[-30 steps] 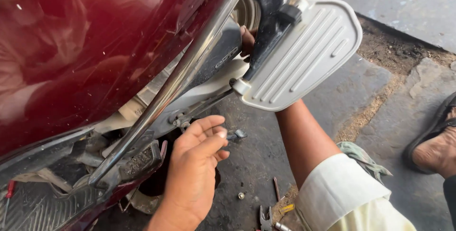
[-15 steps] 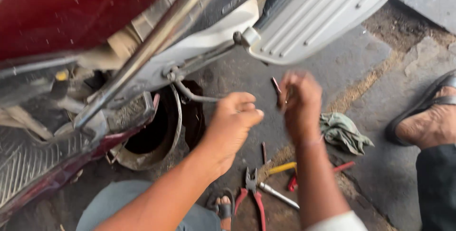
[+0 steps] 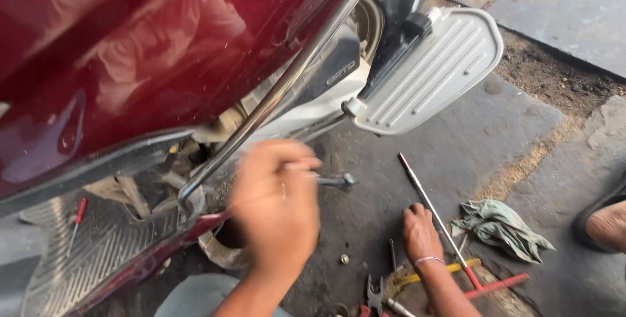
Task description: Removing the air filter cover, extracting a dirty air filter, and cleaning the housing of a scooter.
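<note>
My left hand (image 3: 277,206), blurred by motion, is closed around a small metal wrench (image 3: 340,181) whose head sticks out to the right. It is just below the chrome guard rail (image 3: 274,105) of a maroon scooter (image 3: 130,50). My right hand (image 3: 420,232) rests knuckles-up on the stone floor among loose tools. It is beside the steel shaft of a red T-handle wrench (image 3: 443,229). Whatever lies under its fingers is hidden.
A silver ribbed footrest (image 3: 430,72) juts from the scooter at upper right. A grey-green rag (image 3: 499,226), pliers (image 3: 375,294), a yellow-handled tool (image 3: 430,273) and a small nut (image 3: 343,259) lie on the floor. Another person's sandalled foot (image 3: 606,226) is at the right edge. A red screwdriver (image 3: 77,216) lies on the footboard.
My right hand has dropped from mid-air to the floor by the tools. My left hand has moved back under the guard rail with the wrench. The view has swung upward.
</note>
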